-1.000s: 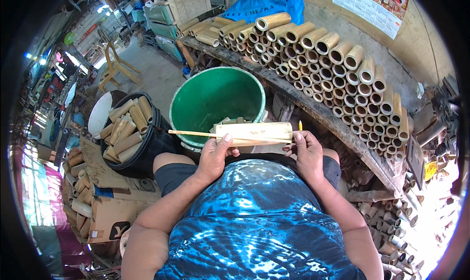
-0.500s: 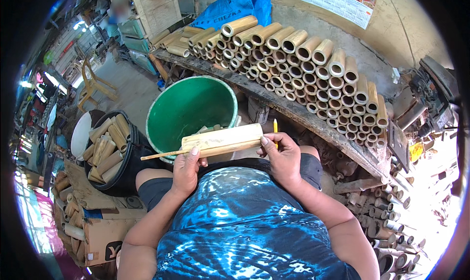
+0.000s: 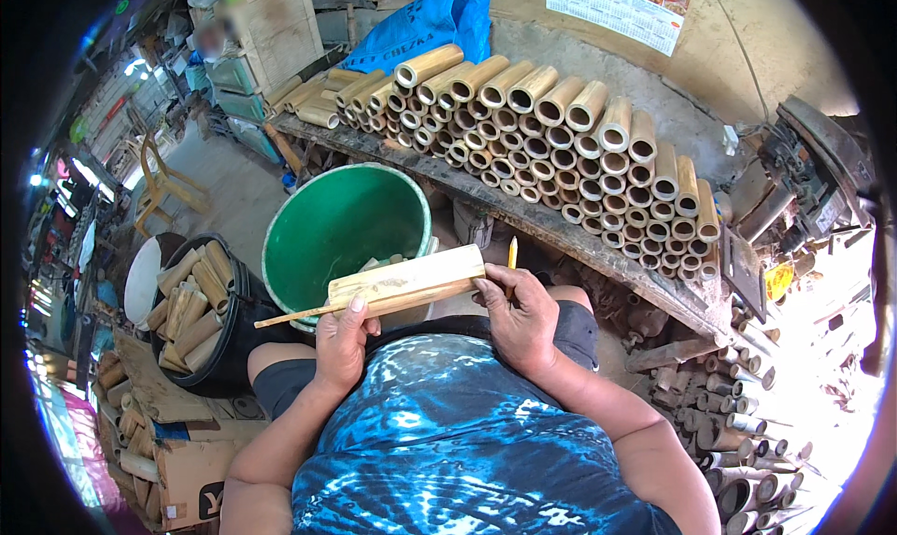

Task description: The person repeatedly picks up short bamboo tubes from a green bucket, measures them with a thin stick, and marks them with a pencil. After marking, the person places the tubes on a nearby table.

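Note:
A pale length of bamboo [image 3: 406, 275] lies crosswise in front of my belly, tilted slightly up to the right. Its left end is gripped by my left hand [image 3: 342, 343], thumb on top. A thin wooden stick [image 3: 294, 317] runs along the bamboo's near side and juts out past that hand to the left. My right hand [image 3: 521, 318] is closed at the right end of the bamboo, with the fingertips against it. A yellow pencil [image 3: 512, 255] stands point up between the fingers of this same hand. How far the stick runs along the bamboo is hard to make out.
A green tub [image 3: 348, 208] with some bamboo pieces stands just beyond my hands. At left is a black bin [image 3: 245, 334] of bamboo pieces. Stacked bamboo tubes [image 3: 561, 156] fill a long wooden bench [image 3: 448, 185]. More tubes [image 3: 733, 423] lie at lower right.
The surroundings have shifted a little left in view, the near ones also slightly down. Both hands keep hold of the bamboo, the right one still with the pencil.

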### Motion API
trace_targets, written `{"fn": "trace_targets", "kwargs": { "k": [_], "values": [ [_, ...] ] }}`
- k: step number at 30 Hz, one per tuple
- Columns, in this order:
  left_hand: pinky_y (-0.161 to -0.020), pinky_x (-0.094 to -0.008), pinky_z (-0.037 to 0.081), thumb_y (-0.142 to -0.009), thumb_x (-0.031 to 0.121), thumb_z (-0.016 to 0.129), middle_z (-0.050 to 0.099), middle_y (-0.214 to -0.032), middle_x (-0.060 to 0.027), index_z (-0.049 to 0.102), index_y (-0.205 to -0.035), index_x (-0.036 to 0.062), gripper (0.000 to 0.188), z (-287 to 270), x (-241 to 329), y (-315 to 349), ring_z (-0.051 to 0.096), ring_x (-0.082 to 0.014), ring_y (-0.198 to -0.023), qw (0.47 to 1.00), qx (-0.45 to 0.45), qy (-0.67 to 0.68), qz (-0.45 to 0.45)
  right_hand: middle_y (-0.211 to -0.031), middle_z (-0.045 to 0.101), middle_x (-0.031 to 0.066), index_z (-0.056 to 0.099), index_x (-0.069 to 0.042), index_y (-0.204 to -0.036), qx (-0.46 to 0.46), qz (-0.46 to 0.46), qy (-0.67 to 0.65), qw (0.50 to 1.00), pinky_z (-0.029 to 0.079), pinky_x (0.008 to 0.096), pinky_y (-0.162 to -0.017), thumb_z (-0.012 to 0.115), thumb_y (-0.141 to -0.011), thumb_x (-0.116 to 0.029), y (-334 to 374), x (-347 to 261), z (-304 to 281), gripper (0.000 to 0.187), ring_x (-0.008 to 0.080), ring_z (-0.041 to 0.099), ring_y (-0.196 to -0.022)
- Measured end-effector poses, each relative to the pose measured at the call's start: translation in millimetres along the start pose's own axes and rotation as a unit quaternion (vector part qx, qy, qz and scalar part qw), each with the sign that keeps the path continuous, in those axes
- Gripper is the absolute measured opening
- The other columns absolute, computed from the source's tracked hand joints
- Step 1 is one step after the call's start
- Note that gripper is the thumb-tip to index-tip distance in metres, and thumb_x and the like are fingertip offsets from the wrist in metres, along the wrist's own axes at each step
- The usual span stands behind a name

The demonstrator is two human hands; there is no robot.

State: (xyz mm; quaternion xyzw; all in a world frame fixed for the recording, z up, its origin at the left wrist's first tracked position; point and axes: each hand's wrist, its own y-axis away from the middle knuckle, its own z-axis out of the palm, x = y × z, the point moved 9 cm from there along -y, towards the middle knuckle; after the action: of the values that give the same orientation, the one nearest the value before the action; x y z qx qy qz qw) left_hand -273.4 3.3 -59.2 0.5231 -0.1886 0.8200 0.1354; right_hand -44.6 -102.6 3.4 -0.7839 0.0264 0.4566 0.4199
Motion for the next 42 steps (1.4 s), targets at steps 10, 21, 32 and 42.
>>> {"fn": "trace_targets", "kwargs": {
  "k": [10,21,32,42],
  "values": [
    [-0.069,-0.0272,0.043,-0.103,0.028,0.052,0.066,-0.113,-0.0064,0.058,-0.122,0.0034,0.032,2.8,2.0,3.0,0.055,-0.0100,-0.083,1.000,-0.021,-0.016,-0.010,-0.084,0.067,0.0109,0.070,0.000,-0.100,-0.047,0.009,-0.093,0.995,0.056,0.0249,-0.059,0.070,-0.087,0.003,-6.2,-0.3,0.5,0.013,0.0154,0.068,-0.070],
    [-0.070,-0.0299,0.044,-0.105,0.031,0.045,0.065,-0.111,-0.0091,0.056,-0.121,0.0012,0.035,8.0,8.3,4.9,0.053,-0.0126,-0.080,0.999,-0.034,-0.009,0.021,-0.096,0.068,0.0097,0.069,0.005,-0.104,-0.019,0.196,-0.258,0.946,0.059,0.0234,-0.065,0.068,-0.092,-0.001,3.3,28.7,8.2,0.014,0.0130,0.067,-0.073],
    [-0.067,-0.0283,0.043,-0.104,0.031,0.048,0.066,-0.109,-0.0094,0.058,-0.119,0.0006,0.035,3.5,8.9,8.8,0.053,-0.0112,-0.077,0.999,-0.019,-0.034,0.037,-0.093,0.067,0.0115,0.068,0.007,-0.101,-0.025,0.048,-0.061,0.997,0.056,0.0214,-0.063,0.068,-0.092,-0.003,3.4,9.5,3.6,0.013,0.0108,0.067,-0.071],
    [-0.066,-0.0260,0.041,-0.105,0.030,0.049,0.064,-0.094,-0.0043,0.061,-0.118,-0.0028,0.037,0.2,8.0,10.4,0.049,-0.0089,-0.073,1.000,-0.001,-0.002,0.031,-0.088,0.065,0.0105,0.068,0.007,-0.099,-0.023,-0.003,-0.028,0.999,0.055,0.0216,-0.060,0.067,-0.091,0.002,4.7,3.3,6.2,0.010,0.0103,0.065,-0.069]
  ]
}}
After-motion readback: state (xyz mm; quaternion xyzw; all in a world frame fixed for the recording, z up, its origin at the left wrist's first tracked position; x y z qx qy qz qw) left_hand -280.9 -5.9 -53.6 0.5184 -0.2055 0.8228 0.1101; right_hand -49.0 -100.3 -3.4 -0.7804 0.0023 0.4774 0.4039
